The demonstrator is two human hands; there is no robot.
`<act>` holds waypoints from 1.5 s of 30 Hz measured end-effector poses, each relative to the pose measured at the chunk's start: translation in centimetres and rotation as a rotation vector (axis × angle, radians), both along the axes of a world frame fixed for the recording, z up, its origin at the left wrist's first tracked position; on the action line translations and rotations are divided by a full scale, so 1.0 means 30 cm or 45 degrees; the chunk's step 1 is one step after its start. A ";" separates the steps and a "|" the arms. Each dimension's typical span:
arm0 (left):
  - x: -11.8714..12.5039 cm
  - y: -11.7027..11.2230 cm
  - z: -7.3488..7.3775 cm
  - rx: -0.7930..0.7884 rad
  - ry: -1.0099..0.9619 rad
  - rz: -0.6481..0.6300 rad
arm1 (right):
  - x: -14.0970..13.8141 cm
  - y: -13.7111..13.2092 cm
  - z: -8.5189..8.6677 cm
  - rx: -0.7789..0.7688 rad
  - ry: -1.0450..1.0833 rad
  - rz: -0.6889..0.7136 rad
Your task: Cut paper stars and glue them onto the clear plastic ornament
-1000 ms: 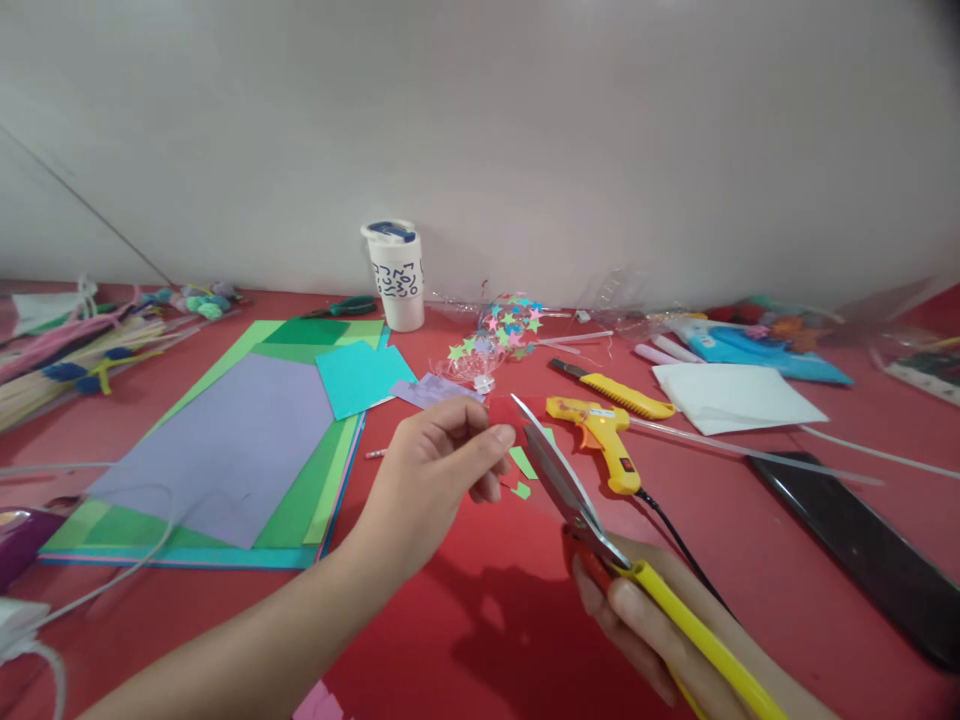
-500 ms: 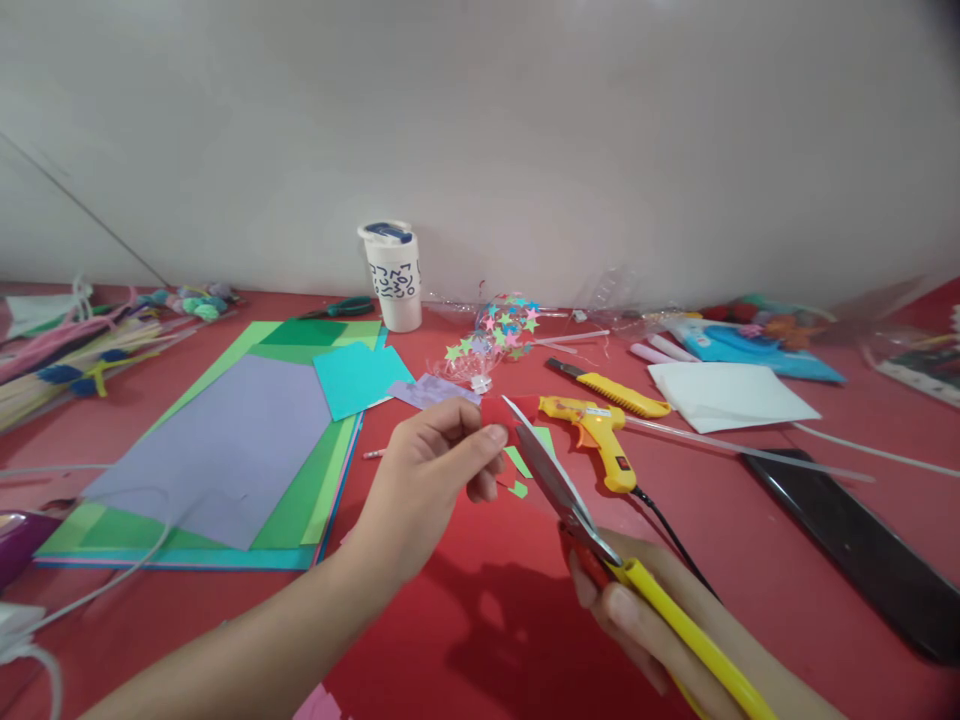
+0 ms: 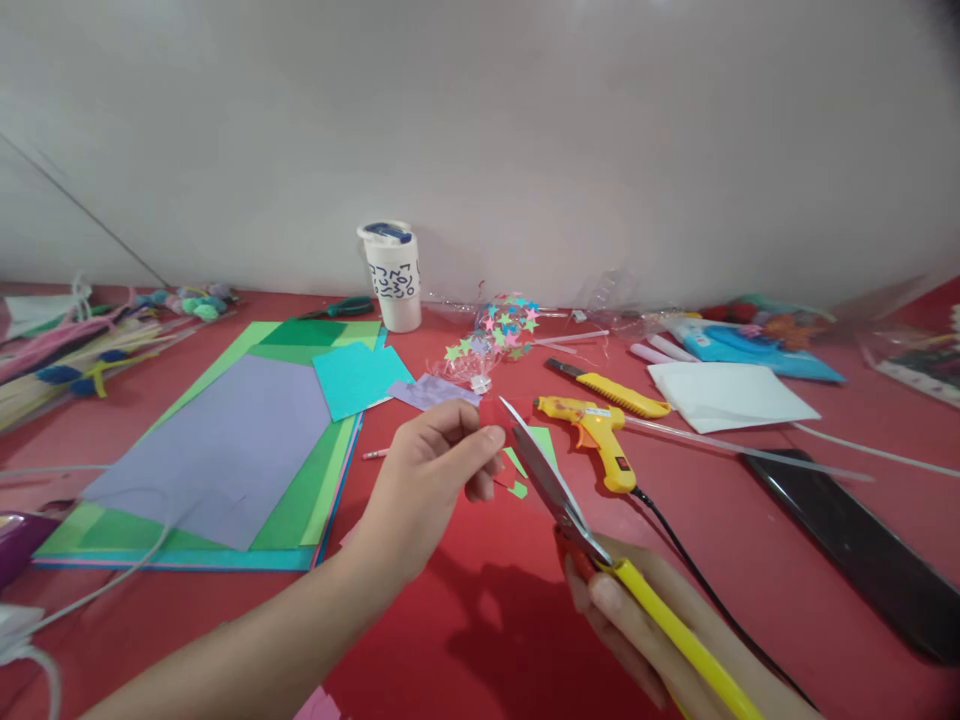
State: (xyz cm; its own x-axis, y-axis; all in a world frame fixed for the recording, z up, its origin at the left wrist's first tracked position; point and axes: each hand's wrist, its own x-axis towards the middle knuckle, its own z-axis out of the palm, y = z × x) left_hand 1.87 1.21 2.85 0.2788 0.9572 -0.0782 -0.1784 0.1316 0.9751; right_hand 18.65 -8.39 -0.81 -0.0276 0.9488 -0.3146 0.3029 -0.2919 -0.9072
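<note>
My left hand (image 3: 439, 480) is closed, pinching a small piece of red paper (image 3: 492, 411) between thumb and fingers. The paper blends with the red tabletop, so its outline is hard to make out. In my right hand (image 3: 628, 625) is a pair of scissors (image 3: 556, 492) with yellow handles, my fingers wrapped around the grips. Its blades point up and left, slightly parted, with the tips close to the red paper; whether they touch it I cannot tell. Green paper scraps (image 3: 541, 446) lie on the table behind the blades.
Beyond the scissors lie a yellow glue gun (image 3: 600, 430) with a black cord and a yellow utility knife (image 3: 619, 392). A purple sheet (image 3: 225, 440) tops stacked coloured paper at left. A white cup (image 3: 397, 280) stands by the wall. At right is a black phone-like slab (image 3: 847, 550).
My right hand and the scissors have shifted slightly left and up, bringing the blades nearer my left hand. Less of the red paper shows beyond the blades. My left hand has barely moved.
</note>
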 end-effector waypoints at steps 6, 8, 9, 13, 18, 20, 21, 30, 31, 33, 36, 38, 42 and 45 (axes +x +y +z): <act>0.006 -0.007 -0.006 -0.047 -0.089 -0.007 | -0.006 0.008 -0.002 0.112 -0.014 -0.019; 0.009 -0.009 -0.007 -0.062 -0.119 -0.006 | -0.003 0.016 -0.002 0.152 -0.012 -0.003; 0.010 -0.009 -0.007 -0.069 -0.131 -0.007 | -0.001 0.019 -0.004 0.164 -0.013 0.000; 0.012 -0.009 -0.009 -0.079 -0.150 -0.010 | 0.008 0.021 -0.011 0.183 -0.036 0.015; 0.007 -0.009 -0.005 -0.072 -0.139 -0.021 | 0.015 0.020 -0.006 0.204 -0.045 0.029; 0.007 -0.010 -0.005 -0.078 -0.144 -0.018 | 0.015 0.022 -0.003 0.199 -0.051 0.031; 0.008 -0.010 -0.005 -0.084 -0.150 -0.018 | 0.014 0.022 -0.001 0.199 -0.055 0.027; 0.011 -0.013 -0.014 -0.124 -0.217 -0.026 | 0.000 0.025 0.020 0.234 -0.086 0.019; 0.011 -0.013 -0.014 -0.124 -0.217 -0.029 | 0.000 0.028 0.023 0.235 -0.098 0.031; 0.011 -0.014 -0.015 -0.123 -0.219 -0.031 | 0.001 0.036 0.026 0.238 -0.126 0.074; 0.011 -0.013 -0.014 -0.125 -0.223 -0.027 | 0.006 0.046 0.024 0.245 -0.150 0.112; 0.011 -0.012 -0.012 -0.122 -0.225 -0.027 | 0.008 0.045 0.018 0.254 -0.153 0.107; 0.008 -0.010 -0.009 -0.112 -0.212 -0.035 | 0.009 0.025 0.001 0.179 -0.088 0.066; 0.005 -0.008 -0.006 -0.104 -0.204 -0.024 | 0.009 0.013 -0.008 0.096 0.003 0.060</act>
State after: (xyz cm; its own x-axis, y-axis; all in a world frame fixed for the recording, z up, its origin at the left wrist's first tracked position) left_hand 2.02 0.96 2.67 0.3121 0.9438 -0.1089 -0.3271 0.2144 0.9203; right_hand 18.92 -8.01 -1.05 -0.0735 0.9674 -0.2424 0.3126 -0.2085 -0.9267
